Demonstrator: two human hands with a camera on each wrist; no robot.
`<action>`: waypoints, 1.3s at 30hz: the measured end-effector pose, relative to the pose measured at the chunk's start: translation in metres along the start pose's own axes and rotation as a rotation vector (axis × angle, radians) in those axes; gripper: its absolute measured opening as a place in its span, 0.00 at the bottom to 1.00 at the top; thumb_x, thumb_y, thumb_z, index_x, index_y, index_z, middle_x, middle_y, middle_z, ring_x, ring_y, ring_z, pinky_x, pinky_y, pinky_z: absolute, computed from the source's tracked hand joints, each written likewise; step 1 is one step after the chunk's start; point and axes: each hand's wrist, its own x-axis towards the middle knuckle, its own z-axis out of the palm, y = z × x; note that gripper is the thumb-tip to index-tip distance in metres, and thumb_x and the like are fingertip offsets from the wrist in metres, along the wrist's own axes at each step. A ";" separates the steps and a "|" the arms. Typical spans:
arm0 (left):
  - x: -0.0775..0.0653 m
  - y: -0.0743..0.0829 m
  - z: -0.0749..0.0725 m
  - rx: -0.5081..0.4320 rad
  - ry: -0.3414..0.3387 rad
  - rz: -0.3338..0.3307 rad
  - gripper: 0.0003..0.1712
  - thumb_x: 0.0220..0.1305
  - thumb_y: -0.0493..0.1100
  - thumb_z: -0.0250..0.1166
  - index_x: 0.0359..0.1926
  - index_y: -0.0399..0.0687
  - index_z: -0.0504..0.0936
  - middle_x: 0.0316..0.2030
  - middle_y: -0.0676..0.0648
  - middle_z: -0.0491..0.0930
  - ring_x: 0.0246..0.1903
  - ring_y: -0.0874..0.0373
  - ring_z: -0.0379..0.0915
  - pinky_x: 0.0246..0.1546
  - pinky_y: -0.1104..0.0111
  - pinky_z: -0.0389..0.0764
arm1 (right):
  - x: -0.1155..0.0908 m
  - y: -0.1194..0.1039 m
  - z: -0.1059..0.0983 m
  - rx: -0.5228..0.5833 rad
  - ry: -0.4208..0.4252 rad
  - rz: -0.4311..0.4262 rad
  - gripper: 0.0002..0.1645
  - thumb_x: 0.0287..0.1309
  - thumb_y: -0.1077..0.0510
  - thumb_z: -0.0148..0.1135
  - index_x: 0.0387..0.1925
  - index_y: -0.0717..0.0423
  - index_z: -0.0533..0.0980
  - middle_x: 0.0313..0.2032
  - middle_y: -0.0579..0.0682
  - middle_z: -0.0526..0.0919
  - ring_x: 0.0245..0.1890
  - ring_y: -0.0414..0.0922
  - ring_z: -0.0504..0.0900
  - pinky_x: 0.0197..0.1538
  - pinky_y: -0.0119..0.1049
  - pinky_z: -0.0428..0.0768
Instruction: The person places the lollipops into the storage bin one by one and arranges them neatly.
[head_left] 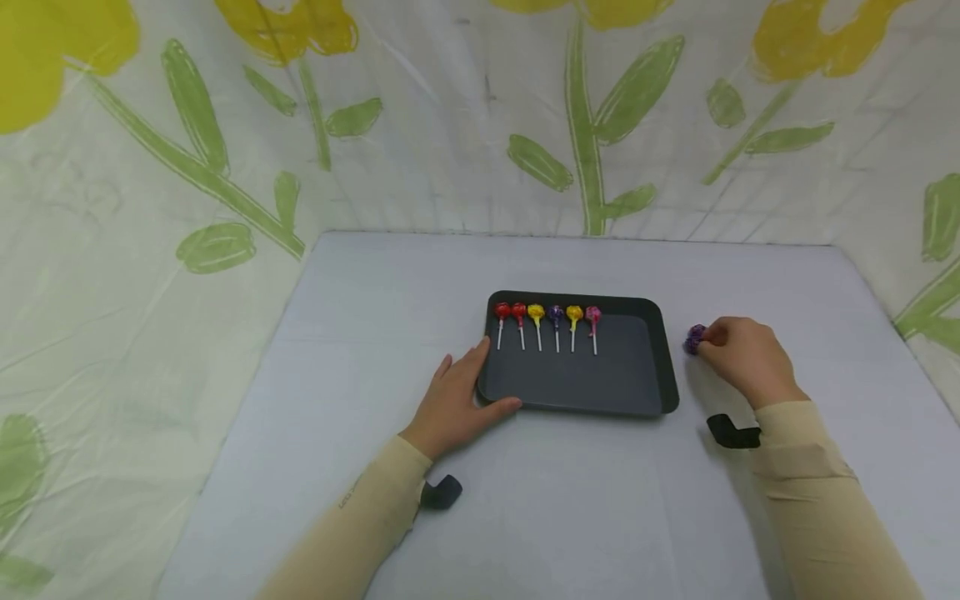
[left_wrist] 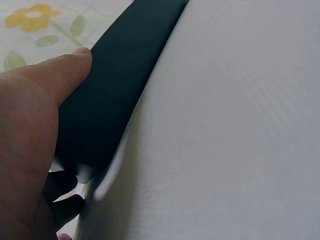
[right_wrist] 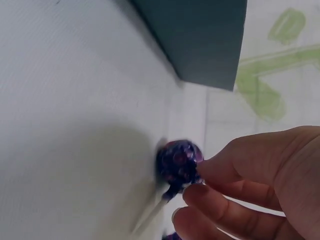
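Observation:
My left hand [head_left: 453,407] rests at the near left corner of a dark rectangular baking tray [head_left: 577,383]. Its thumb [left_wrist: 75,70] lies straight along the tray's front wall, and the other fingers reach up the left side. Inside the tray, several wrapped lollipops [head_left: 536,312], red, yellow, purple and pink, stand in a row with sticks toward me. Right of the tray, my right hand [head_left: 746,354] pinches a purple lollipop [right_wrist: 177,161] by its wrapped head, low over the table. A second purple wrapper [right_wrist: 171,236] peeks out below the fingers, mostly hidden.
The pale tabletop [head_left: 570,500] surrounds the tray. Behind it hangs a white cloth [head_left: 450,150] printed with yellow flowers and green leaves. A black wrist mount [head_left: 735,433] sticks out from the right sleeve, another mount [head_left: 442,493] from the left.

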 end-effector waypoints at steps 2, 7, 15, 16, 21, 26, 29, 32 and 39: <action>-0.001 0.000 0.000 -0.001 0.005 -0.001 0.65 0.61 0.84 0.57 0.85 0.50 0.50 0.81 0.49 0.58 0.80 0.54 0.55 0.83 0.54 0.41 | -0.001 0.003 0.000 -0.002 0.009 0.004 0.19 0.65 0.55 0.60 0.47 0.66 0.84 0.46 0.67 0.87 0.44 0.63 0.83 0.35 0.50 0.79; -0.001 0.001 -0.001 0.001 0.011 -0.002 0.65 0.61 0.84 0.57 0.85 0.50 0.51 0.81 0.49 0.58 0.79 0.53 0.56 0.83 0.53 0.41 | -0.002 0.010 -0.002 -0.002 0.046 0.023 0.18 0.65 0.55 0.61 0.47 0.65 0.84 0.45 0.67 0.87 0.43 0.64 0.83 0.31 0.46 0.77; 0.000 0.001 0.000 0.000 0.003 -0.002 0.64 0.62 0.82 0.59 0.85 0.50 0.50 0.81 0.49 0.58 0.79 0.54 0.56 0.83 0.53 0.42 | -0.004 0.021 -0.006 -0.006 0.040 0.063 0.19 0.67 0.56 0.61 0.50 0.67 0.82 0.47 0.69 0.86 0.44 0.65 0.82 0.30 0.46 0.76; 0.000 0.001 0.000 -0.001 0.002 -0.004 0.64 0.62 0.82 0.59 0.85 0.50 0.50 0.81 0.49 0.58 0.79 0.54 0.56 0.83 0.54 0.42 | -0.004 0.022 -0.006 -0.007 0.040 0.066 0.19 0.67 0.56 0.60 0.50 0.67 0.82 0.47 0.69 0.85 0.44 0.65 0.82 0.30 0.46 0.75; 0.000 0.000 0.001 0.008 0.001 -0.006 0.65 0.62 0.83 0.57 0.85 0.51 0.50 0.81 0.50 0.58 0.80 0.55 0.55 0.83 0.54 0.41 | -0.002 0.025 -0.006 -0.010 0.049 0.064 0.18 0.66 0.57 0.60 0.50 0.68 0.82 0.47 0.70 0.85 0.44 0.66 0.81 0.31 0.47 0.76; 0.000 0.000 0.001 0.004 0.011 0.003 0.64 0.62 0.83 0.58 0.85 0.50 0.51 0.81 0.50 0.58 0.79 0.55 0.56 0.83 0.54 0.42 | 0.000 0.027 -0.007 -0.017 0.055 0.063 0.18 0.65 0.59 0.61 0.49 0.68 0.82 0.50 0.72 0.82 0.46 0.68 0.80 0.32 0.51 0.77; -0.001 0.000 0.000 0.003 0.012 0.005 0.64 0.62 0.82 0.59 0.85 0.50 0.51 0.81 0.49 0.59 0.79 0.55 0.56 0.83 0.53 0.42 | 0.001 0.029 -0.006 -0.020 0.077 0.049 0.17 0.63 0.60 0.62 0.48 0.68 0.83 0.51 0.74 0.80 0.47 0.69 0.79 0.32 0.52 0.77; -0.001 0.000 -0.001 0.002 0.010 0.002 0.64 0.62 0.82 0.59 0.85 0.50 0.51 0.81 0.49 0.59 0.79 0.55 0.57 0.83 0.53 0.42 | 0.002 0.031 -0.004 -0.019 0.108 0.038 0.17 0.61 0.60 0.63 0.47 0.68 0.83 0.49 0.74 0.79 0.47 0.69 0.77 0.32 0.52 0.76; -0.001 0.003 -0.003 -0.001 0.009 0.004 0.63 0.63 0.80 0.61 0.85 0.50 0.51 0.81 0.49 0.59 0.79 0.54 0.57 0.83 0.53 0.42 | 0.003 0.036 0.002 -0.010 0.153 0.086 0.17 0.61 0.61 0.62 0.47 0.69 0.80 0.49 0.77 0.71 0.44 0.69 0.72 0.30 0.52 0.73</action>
